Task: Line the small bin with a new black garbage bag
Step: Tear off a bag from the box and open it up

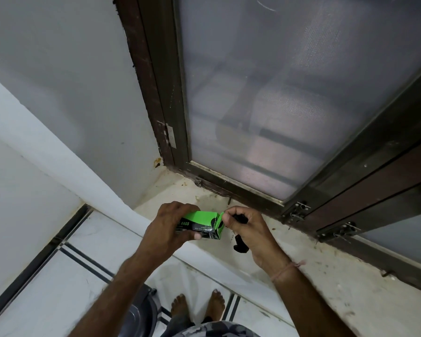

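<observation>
The left hand (167, 228) clamped the green box (202, 224) while the right hand (246, 229), its grip closed around a black bag (240, 244), pinched the flap.

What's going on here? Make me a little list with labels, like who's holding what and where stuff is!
left hand: wrapped around the green box, holding it level above the sill
green box: garbage bag box, end flap open toward the right hand
right hand: fingers at the open flap, gripping a folded black garbage bag
black garbage bag: out of the box, still folded, one end hanging below the palm
window sill: pale stone, speckled with dirt, under the hands
small bin: shiny metal, on the floor by the bare feet, only partly in view
</observation>
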`<state>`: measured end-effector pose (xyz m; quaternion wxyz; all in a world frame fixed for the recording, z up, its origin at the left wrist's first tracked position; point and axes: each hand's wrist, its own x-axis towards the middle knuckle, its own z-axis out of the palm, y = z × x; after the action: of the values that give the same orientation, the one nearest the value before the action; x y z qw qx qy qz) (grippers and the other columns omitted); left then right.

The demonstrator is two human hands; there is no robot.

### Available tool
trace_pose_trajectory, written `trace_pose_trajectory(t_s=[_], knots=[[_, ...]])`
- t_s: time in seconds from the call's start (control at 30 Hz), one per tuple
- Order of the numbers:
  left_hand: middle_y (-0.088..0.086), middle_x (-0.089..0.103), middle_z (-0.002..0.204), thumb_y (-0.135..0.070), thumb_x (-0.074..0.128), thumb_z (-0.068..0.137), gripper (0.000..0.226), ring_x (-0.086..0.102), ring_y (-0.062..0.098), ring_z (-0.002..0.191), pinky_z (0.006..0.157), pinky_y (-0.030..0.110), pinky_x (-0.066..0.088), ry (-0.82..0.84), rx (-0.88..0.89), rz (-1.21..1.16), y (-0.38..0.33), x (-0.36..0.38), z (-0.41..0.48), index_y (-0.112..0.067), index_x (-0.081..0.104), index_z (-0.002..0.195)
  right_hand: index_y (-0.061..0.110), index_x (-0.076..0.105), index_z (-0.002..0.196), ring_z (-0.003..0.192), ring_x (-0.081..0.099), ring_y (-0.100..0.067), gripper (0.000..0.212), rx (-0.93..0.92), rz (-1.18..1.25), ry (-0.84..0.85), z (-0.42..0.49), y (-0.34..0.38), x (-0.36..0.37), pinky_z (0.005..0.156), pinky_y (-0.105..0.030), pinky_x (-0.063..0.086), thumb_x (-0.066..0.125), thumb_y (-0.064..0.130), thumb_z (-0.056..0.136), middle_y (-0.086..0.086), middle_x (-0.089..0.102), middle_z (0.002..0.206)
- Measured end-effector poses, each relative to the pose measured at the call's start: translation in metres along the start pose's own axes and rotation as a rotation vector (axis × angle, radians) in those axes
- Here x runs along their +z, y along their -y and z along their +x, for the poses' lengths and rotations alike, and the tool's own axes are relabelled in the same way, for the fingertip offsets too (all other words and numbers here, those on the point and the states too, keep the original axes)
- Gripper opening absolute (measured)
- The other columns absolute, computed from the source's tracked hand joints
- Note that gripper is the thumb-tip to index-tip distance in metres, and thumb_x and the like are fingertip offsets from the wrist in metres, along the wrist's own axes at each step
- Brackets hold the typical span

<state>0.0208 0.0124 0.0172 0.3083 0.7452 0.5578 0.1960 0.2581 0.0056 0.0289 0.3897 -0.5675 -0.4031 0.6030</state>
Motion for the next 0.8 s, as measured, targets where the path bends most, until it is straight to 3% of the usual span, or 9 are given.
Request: trace_pose_trajectory(t_s=[0.13,0.27,0.4,0.47,0.53,0.6,0.8], knots=[[-0.008,0.061,0.117,-0.075,0.056,0.077,0.066,0.048,0.016,0.113,0.086,0.041,0.053,-0.001,0.0,0.022,-0.005,0.002,0.001,-0.035,0.063,0.13,0.018,0.077,0.082,0.057,0.034,-0.018,0.016,0.02,0.036,-0.04,-0.003,-0.002,0.007,0.049,-0.025,0.032,0.073,0.015,0.097,-0.005,0.052,0.072],[-0.008,0.061,0.115,-0.075,0.055,0.078,0.067,0.048,0.014,0.112,0.082,0.036,0.05,0.003,-0.009,0.041,-0.006,0.004,0.001,-0.035,0.063,0.13,0.011,0.076,0.093,0.043,0.039,0.0,0.015,0.035,0.045,-0.099,-0.004,-0.01,0.012,0.043,-0.017,0.035,0.066,0.016,0.103,0.015,0.054,0.056],[-0.009,0.061,0.113,-0.072,0.058,0.078,0.062,0.046,0.012,0.11,0.079,0.033,0.046,-0.027,-0.02,0.046,-0.009,0.006,0.001,-0.036,0.063,0.129,0.004,0.074,0.099,0.054,0.057,0.004,0.01,-0.063,0.052,-0.159,-0.005,-0.014,0.02,0.051,-0.013,0.046,0.066,0.011,0.102,0.014,0.065,0.066],[-0.009,0.061,0.112,-0.064,0.065,0.079,0.057,0.046,0.014,0.11,0.08,0.034,0.048,-0.047,-0.037,0.049,-0.01,0.007,0.002,-0.036,0.064,0.128,0.007,0.072,0.1,0.067,0.063,0.001,0.002,-0.09,0.071,-0.16,-0.004,-0.015,0.021,0.061,-0.017,0.053,0.07,0.006,0.098,0.007,0.071,0.082],[-0.009,0.061,0.113,-0.059,0.068,0.079,0.054,0.046,0.015,0.111,0.081,0.036,0.048,-0.061,-0.051,0.045,-0.009,0.007,0.003,-0.035,0.064,0.128,0.01,0.069,0.103,0.077,0.069,-0.006,0.012,-0.093,0.102,-0.15,-0.005,-0.017,0.024,0.068,-0.024,0.057,0.074,0.002,0.094,0.003,0.074,0.093],[-0.008,0.061,0.113,-0.057,0.069,0.079,0.054,0.046,0.016,0.111,0.082,0.036,0.048,-0.064,-0.057,0.042,-0.008,0.009,0.005,-0.034,0.064,0.128,0.01,0.067,0.104,0.075,0.068,-0.011,0.016,-0.099,0.097,-0.159,-0.006,-0.02,0.025,0.07,-0.028,0.059,0.075,0.001,0.093,0.003,0.074,0.093],[-0.011,0.057,0.112,-0.055,0.07,0.078,0.055,0.044,0.014,0.112,0.08,0.035,0.047,-0.082,-0.077,0.029,-0.006,0.016,0.007,-0.032,0.064,0.128,0.002,0.067,0.108,0.071,0.065,-0.009,0.015,-0.108,0.083,-0.127,-0.002,-0.025,0.018,0.072,-0.023,0.058,0.071,-0.002,0.095,-0.008,0.071,0.095]])
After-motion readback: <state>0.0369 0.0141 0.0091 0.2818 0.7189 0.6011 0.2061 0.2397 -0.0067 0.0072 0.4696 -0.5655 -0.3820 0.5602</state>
